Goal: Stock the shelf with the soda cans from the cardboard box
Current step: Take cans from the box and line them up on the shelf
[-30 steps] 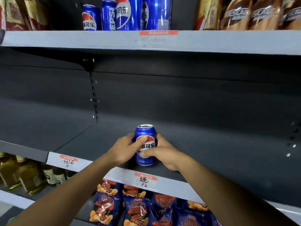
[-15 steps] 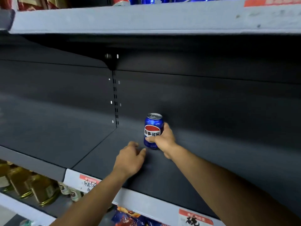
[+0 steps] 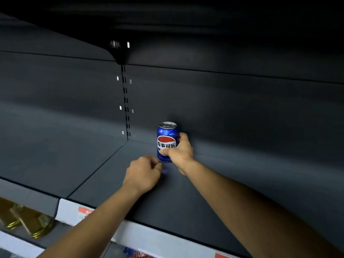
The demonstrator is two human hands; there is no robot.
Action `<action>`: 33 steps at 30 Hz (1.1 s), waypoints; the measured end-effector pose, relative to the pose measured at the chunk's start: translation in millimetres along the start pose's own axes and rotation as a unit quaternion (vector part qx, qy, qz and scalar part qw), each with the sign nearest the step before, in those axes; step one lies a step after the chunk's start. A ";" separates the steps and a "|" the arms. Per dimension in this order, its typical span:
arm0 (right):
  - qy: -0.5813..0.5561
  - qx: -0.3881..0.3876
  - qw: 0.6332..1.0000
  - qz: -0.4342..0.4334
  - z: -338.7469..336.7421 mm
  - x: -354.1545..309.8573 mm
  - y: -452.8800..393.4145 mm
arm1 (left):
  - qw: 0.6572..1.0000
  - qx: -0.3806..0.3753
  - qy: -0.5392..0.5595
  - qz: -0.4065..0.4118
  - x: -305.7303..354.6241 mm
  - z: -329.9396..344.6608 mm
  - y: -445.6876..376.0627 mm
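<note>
Head view: can (image 3: 167,141) upright inside right hand (image 3: 181,152) grasp
Left hand (image 3: 143,173) loosely curled, holding nothing, just left of the grasp

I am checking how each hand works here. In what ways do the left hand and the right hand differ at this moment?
The right hand grips the soda can, thumb across its label; the left hand holds nothing, fingers loosely curled. The right hand reaches deeper into the shelf, beside the can; the left hand sits nearer the front, just below the can's base. Both are bare, above the same dark shelf.
</note>
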State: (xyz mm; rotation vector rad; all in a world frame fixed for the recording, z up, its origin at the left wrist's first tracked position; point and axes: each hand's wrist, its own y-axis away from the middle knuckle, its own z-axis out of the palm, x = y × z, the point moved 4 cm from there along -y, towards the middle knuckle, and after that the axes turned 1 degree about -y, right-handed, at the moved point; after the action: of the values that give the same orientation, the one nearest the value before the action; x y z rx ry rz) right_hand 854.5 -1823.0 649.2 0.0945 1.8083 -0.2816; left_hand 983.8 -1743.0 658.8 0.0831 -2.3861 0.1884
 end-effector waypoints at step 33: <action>0.018 0.036 0.999 0.036 3.1 12.8 -12.2 | 1.000 -0.013 0.019 0.005 0.7 16.6 -18.2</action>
State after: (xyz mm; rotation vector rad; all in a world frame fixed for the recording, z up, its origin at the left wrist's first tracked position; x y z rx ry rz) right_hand 851.5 -1836.5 637.9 0.2173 1.8266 -0.2952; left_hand 974.2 -1763.7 649.4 0.0562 -2.3498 0.1624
